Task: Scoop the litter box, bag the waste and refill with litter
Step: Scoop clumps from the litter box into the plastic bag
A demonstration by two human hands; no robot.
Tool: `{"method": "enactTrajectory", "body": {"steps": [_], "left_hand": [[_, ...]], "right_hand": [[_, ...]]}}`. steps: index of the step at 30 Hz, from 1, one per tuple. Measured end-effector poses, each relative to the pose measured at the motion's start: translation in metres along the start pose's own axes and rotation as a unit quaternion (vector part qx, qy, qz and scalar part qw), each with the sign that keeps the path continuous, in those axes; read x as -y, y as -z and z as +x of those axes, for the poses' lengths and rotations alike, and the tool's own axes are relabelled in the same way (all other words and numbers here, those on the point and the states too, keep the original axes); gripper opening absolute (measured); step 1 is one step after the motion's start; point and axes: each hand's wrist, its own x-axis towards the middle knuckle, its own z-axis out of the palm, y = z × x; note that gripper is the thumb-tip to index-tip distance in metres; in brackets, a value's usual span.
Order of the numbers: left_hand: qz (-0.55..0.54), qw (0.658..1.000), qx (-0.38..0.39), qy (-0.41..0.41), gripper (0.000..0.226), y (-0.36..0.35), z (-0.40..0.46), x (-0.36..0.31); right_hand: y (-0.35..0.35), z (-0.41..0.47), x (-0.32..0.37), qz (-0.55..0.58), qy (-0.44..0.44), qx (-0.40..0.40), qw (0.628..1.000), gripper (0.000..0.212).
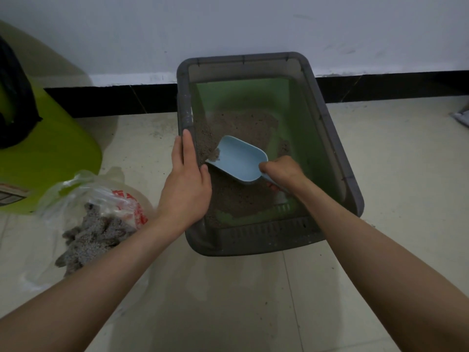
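The scene was dim and flat, with a grey-blue cast on the far white wall (228, 26). No single light source showed; shadows stayed soft, deepest inside the grey plastic litter box (337, 153). The pale tiled floor (228, 301) carried a faint sheen near the clear plastic bag (83, 189). Wide-angle distortion bent the black skirting (380, 87) and stretched the near forearms. Focus was slightly soft throughout.
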Motion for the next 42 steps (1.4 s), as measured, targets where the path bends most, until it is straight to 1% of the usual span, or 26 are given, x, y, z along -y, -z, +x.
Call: {"method": "enactTrajectory", "body": {"steps": [2, 3, 6, 10, 16, 24, 34, 38, 42], "left_hand": [[0.001, 1.0, 0.001, 0.003, 0.065, 0.0, 0.0, -0.001], [0.001, 1.0, 0.001, 0.002, 0.065, 0.0, 0.0, -0.001], [-0.001, 1.0, 0.002, 0.0, 0.065, 0.001, 0.0, -0.001], [0.004, 1.0, 0.0, 0.002, 0.066, 0.0, 0.0, -0.001], [0.008, 1.0, 0.0, 0.007, 0.066, 0.0, 0.001, -0.002], [0.001, 1.0, 0.001, 0.011, 0.066, -0.001, 0.001, -0.002], [-0.007, 1.0, -0.011, 0.005, 0.065, -0.002, 0.001, -0.001], [-0.006, 1.0, -0.012, 0.002, 0.065, -0.002, 0.001, -0.001], [-0.005, 1.0, -0.012, -0.004, 0.064, -0.001, 0.0, -0.001]], "right_hand": [[-0.003, 0.0, 0.004, -0.001, 0.003, 0.004, 1.0, 0.019], [-0.005, 0.0, 0.005, 0.001, 0.005, 0.007, 1.0, 0.02], [-0.012, -0.001, 0.009, -0.005, 0.007, 0.016, 1.0, 0.03], [-0.018, -0.002, 0.015, -0.003, 0.0, 0.036, 0.999, 0.039], [-0.013, -0.003, 0.018, 0.008, -0.015, 0.073, 0.997, 0.042], [-0.025, -0.003, 0.016, 0.047, -0.022, 0.068, 0.996, 0.046], [-0.026, 0.012, 0.019, 0.044, -0.007, 0.066, 0.997, 0.046], [-0.028, 0.012, 0.009, 0.052, -0.006, 0.069, 0.996, 0.04], [-0.023, 0.008, 0.002, 0.085, 0.027, 0.054, 0.995, 0.035]]}}
